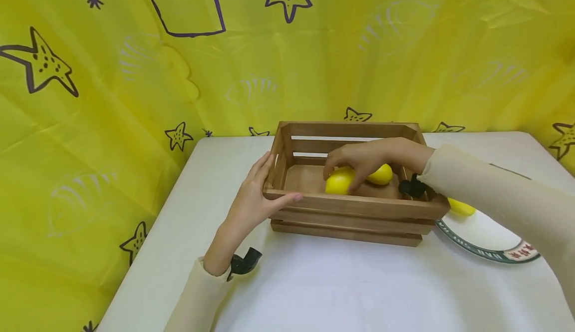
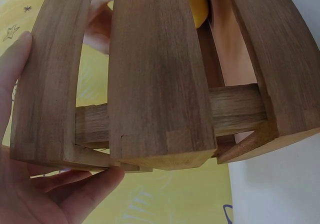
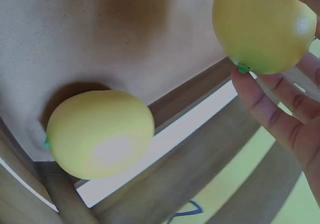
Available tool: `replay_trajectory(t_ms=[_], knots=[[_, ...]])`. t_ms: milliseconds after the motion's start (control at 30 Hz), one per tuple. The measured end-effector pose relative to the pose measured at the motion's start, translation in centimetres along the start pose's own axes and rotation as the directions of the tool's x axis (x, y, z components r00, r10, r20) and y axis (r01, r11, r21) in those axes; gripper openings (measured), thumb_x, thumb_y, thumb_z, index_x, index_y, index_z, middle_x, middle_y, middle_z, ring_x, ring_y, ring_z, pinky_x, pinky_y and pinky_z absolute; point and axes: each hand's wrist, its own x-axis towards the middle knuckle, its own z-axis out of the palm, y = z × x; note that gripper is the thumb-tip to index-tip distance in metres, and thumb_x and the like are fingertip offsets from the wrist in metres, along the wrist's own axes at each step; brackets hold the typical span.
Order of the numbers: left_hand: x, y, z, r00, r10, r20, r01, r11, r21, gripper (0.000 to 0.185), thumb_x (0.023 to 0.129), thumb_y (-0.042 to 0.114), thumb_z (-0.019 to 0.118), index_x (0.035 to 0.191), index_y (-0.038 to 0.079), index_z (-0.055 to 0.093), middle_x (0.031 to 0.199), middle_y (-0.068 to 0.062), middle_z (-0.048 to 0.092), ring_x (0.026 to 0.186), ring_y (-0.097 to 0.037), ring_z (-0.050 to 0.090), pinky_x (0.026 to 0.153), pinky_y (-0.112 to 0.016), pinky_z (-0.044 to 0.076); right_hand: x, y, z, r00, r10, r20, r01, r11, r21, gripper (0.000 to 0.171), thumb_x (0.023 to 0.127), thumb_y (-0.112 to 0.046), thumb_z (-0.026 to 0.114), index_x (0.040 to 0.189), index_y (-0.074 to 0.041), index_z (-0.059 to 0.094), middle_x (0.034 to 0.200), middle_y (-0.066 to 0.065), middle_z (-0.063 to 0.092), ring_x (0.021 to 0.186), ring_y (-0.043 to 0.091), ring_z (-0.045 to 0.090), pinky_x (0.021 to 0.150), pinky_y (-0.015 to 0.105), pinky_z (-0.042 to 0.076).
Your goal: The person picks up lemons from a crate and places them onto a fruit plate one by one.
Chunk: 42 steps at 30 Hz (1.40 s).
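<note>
A slatted wooden crate point(image 1: 350, 205) stands on the white table. My left hand point(image 1: 251, 199) grips its left front corner, thumb over the front top slat and fingers along the left end; the left wrist view shows the end slats point(image 2: 155, 74) up close. Inside the crate, my right hand point(image 1: 366, 158) holds a yellow lemon point(image 1: 340, 181) between thumb and fingers, and the lemon's green tip faces the fingers in the right wrist view. A second lemon point(image 3: 100, 134) lies on the crate floor by a corner, apart from that hand.
Right of the crate is a white plate point(image 1: 487, 237) with a green patterned rim, partly under the right sleeve. Another yellow fruit point(image 1: 461, 208) lies on it, half hidden. A yellow curtain point(image 1: 314, 72) with drawn starfish hangs behind and left of the table.
</note>
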Motion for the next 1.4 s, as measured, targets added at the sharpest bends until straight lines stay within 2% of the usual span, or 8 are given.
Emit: replay_trajectory(t_ms=[167, 333, 567, 800, 1100, 1400], knots=[[0.0, 0.2, 0.0, 1.000, -0.003, 0.001, 0.003, 1.000, -0.001, 0.105, 0.075, 0.047, 0.082, 0.155, 0.009, 0.026, 0.159, -0.008, 0.027, 0.142, -0.032, 0.033, 0.109, -0.051, 0.037, -0.4, -1.2, -0.3, 1.000, 0.007, 0.024, -0.007, 1.000, -0.022, 0.044, 0.079, -0.021, 0.081, 0.117, -0.007, 0.064, 0.115, 0.003, 0.060, 0.105, 0.022, 0.053, 0.094, 0.044, 0.047], [-0.1, 0.3, -0.1, 1.000, -0.015, 0.012, 0.015, 1.000, -0.006, 0.106, 0.075, 0.050, 0.081, 0.155, 0.011, 0.025, 0.160, -0.005, 0.025, 0.143, -0.032, 0.031, 0.109, -0.051, 0.036, -1.1, -2.0, -0.9, 1.000, 0.024, 0.008, -0.023, 0.996, -0.087, 0.042, 0.080, -0.027, 0.081, 0.116, -0.011, 0.065, 0.114, -0.001, 0.060, 0.105, 0.019, 0.053, 0.094, 0.040, 0.047], [-0.2, 0.1, -0.1, 1.000, -0.019, 0.004, 0.019, 1.000, -0.003, 0.106, 0.074, 0.047, 0.083, 0.155, 0.010, 0.025, 0.160, -0.005, 0.025, 0.143, -0.032, 0.031, 0.111, -0.051, 0.035, -2.3, -3.3, -1.9, 0.996, 0.087, -0.005, -0.087, 0.996, -0.018, 0.046, 0.081, -0.028, 0.081, 0.120, -0.013, 0.064, 0.119, -0.001, 0.059, 0.111, 0.020, 0.054, 0.096, 0.043, 0.048], [-0.1, 0.2, 0.0, 1.000, -0.014, 0.001, 0.014, 1.000, -0.004, 0.106, 0.074, 0.047, 0.083, 0.155, 0.009, 0.026, 0.159, -0.008, 0.027, 0.142, -0.033, 0.032, 0.111, -0.051, 0.035, -3.1, -4.5, -2.7, 0.993, 0.116, -0.019, -0.117, 0.991, -0.061, 0.044, 0.081, -0.027, 0.081, 0.120, -0.016, 0.064, 0.119, -0.002, 0.059, 0.105, 0.019, 0.054, 0.078, 0.033, 0.052], [-0.1, 0.2, -0.1, 1.000, -0.006, 0.003, 0.006, 1.000, 0.010, 0.108, 0.073, 0.049, 0.083, 0.155, 0.010, 0.025, 0.159, -0.006, 0.025, 0.143, -0.032, 0.031, 0.111, -0.052, 0.035, -5.1, -5.5, -3.4, 0.985, 0.172, -0.022, -0.173, 0.984, -0.035, 0.044, 0.079, -0.024, 0.082, 0.119, -0.017, 0.064, 0.119, -0.001, 0.059, 0.099, 0.020, 0.053, 0.074, 0.033, 0.053], [-0.2, 0.2, 0.0, 1.000, -0.001, 0.010, 0.001, 1.000, -0.005, 0.107, 0.075, 0.049, 0.082, 0.155, 0.009, 0.024, 0.160, -0.006, 0.024, 0.143, -0.032, 0.031, 0.111, -0.052, 0.034, -7.7, -6.3, -3.8, 0.979, 0.176, -0.104, -0.175, 0.984, 0.017, 0.045, 0.080, -0.027, 0.082, 0.121, -0.018, 0.064, 0.117, -0.003, 0.058, 0.102, 0.019, 0.051, 0.075, 0.031, 0.055]])
